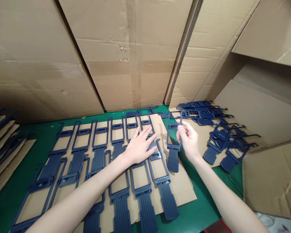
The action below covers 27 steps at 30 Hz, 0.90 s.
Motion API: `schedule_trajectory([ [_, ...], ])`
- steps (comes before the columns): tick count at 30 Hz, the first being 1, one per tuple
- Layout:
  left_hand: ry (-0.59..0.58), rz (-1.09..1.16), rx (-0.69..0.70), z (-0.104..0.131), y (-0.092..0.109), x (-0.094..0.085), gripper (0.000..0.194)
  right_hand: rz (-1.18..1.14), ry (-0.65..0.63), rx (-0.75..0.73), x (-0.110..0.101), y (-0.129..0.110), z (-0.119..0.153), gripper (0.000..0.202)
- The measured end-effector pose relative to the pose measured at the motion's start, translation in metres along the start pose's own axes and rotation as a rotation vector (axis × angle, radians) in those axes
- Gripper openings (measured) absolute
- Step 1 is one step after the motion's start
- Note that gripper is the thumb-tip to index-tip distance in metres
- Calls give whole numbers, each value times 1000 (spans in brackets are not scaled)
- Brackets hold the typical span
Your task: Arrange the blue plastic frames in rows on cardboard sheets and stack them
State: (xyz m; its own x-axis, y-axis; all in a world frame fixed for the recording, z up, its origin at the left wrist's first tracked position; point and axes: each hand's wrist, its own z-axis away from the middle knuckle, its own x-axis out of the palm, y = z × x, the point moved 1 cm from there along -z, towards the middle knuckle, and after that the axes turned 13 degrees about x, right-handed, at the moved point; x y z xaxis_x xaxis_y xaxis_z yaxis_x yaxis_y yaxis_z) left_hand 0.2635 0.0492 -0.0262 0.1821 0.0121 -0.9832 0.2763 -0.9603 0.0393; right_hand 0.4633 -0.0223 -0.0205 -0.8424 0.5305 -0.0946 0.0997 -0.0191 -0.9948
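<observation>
My right hand (188, 137) pinches the side of a dark blue plastic frame (173, 158) with a ribbed paddle end, held upright just off the right edge of a cardboard sheet (184, 191). On that sheet lie two rows of like frames (163, 173), side by side with their paddles toward me. My left hand (140, 147) rests flat, fingers spread, over the frames in the right part of the rows. It covers parts of several of them, and my left forearm hides more of the near row.
A loose heap of the same frames (203, 111) lies at the right on cardboard. Cardboard sheets stacked with frames (7, 152) stand at the far left. Large cardboard boxes (135, 64) wall the back of the green table (201, 191); another box (271, 174) stands at right.
</observation>
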Motion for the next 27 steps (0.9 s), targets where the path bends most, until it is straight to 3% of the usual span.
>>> schedule_trajectory([
  [3,-5,4,-2,0,0,0,56,-1,-217,161,3,7,-8,54],
  [5,-6,2,-4,0,0,0,56,-3,-281,212,-1,11,-12,60],
  [10,-10,7,-5,0,0,0,55,19,-148,279,-15,19,-23,70],
  [14,-3,7,-3,0,0,1,55,129,-116,303,-22,20,-28,60],
  [19,-5,-5,-13,-1,0,2,54,90,-72,217,-24,15,-27,50],
  [27,-18,-22,-12,-3,2,3,55,4,-189,245,-11,22,-24,45],
])
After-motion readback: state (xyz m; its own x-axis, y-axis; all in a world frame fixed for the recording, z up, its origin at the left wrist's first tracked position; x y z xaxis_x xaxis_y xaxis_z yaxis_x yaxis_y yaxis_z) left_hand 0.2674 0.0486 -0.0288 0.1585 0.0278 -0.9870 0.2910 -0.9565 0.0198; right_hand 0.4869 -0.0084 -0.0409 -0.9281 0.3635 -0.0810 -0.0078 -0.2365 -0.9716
